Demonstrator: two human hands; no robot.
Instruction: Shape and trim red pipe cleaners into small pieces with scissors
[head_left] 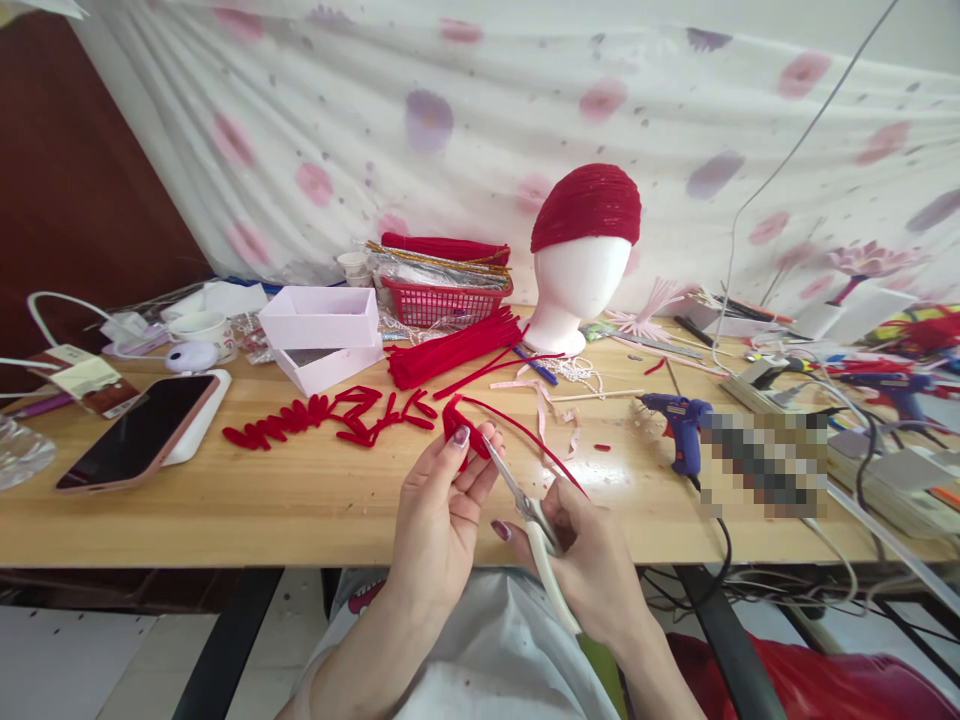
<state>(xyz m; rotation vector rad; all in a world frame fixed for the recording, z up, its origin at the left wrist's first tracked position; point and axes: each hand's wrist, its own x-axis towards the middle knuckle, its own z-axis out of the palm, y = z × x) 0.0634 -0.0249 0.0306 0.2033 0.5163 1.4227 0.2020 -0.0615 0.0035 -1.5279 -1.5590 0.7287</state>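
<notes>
The left hand is closed in a pinch on a folded red chenille stem, with thumb and fingertips pressed on the fold just above the near edge of the light wooden tabletop. The fold is held raised off the wood and turned to the right, apparently so that it is presented to the white-handled metal scissors. These are gripped in the right hand, with the fingers wrapped round the handles and the blades aimed far-left at the fold. The stem's loose tail trails in an arc to the right, clear of the fingers.

A row of short folded red pieces is laid out to the left of the hands, probably set there to stay within easy reach. A bundle of straight red chenille stems lies farther back. A blue hot-glue gun is parked to the right, away from the hands. A white foam head wearing a red ribbed cap stands at the far side.

It cannot be told whether the blades are parted or closed. The handle loops are buried in the right palm, and much of the fold is covered by the left fingers. A patch beside the glue gun is blurred out, and the clutter at the far right is hard to make out.
</notes>
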